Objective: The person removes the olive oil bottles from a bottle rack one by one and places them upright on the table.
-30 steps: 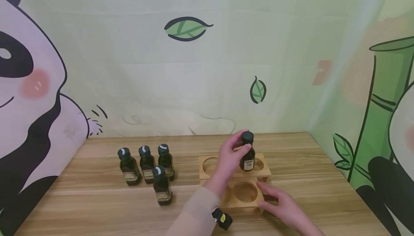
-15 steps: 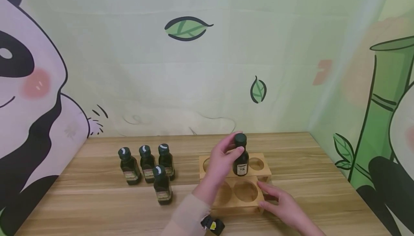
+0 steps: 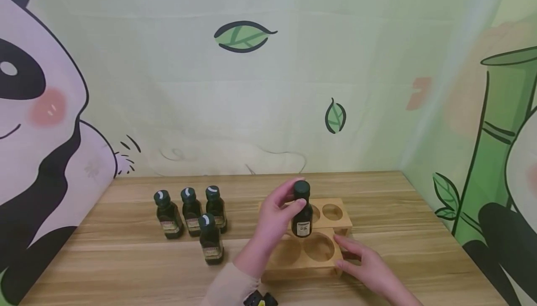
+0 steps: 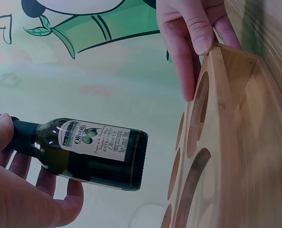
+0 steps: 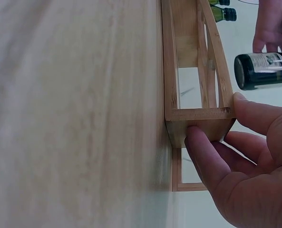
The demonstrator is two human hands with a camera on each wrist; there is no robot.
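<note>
My left hand (image 3: 272,215) holds a small dark olive oil bottle (image 3: 303,215) by its neck and black cap. The bottle hangs upright above a two-tier wooden rack (image 3: 310,271) with round holes, apart from it. In the left wrist view, the bottle's white label (image 4: 94,140) shows olives and "Olive Oil". At the rack's right end, my right hand (image 3: 369,268) grips the lower front tier, its fingertips on the edge and end panel (image 5: 202,128). My left arm and the bottle hide part of the rack's left side.
Several similar dark bottles (image 3: 169,220) stand on the wooden table (image 3: 126,259) to the left, one nearer bottle (image 3: 211,243) in front of the others. A printed cloth backdrop (image 3: 285,101) rises behind the table and along its sides.
My left hand has moved the bottle left and nearer to me, from over the rack's back tier toward the front tier. The right hand and the other bottles have stayed put.
</note>
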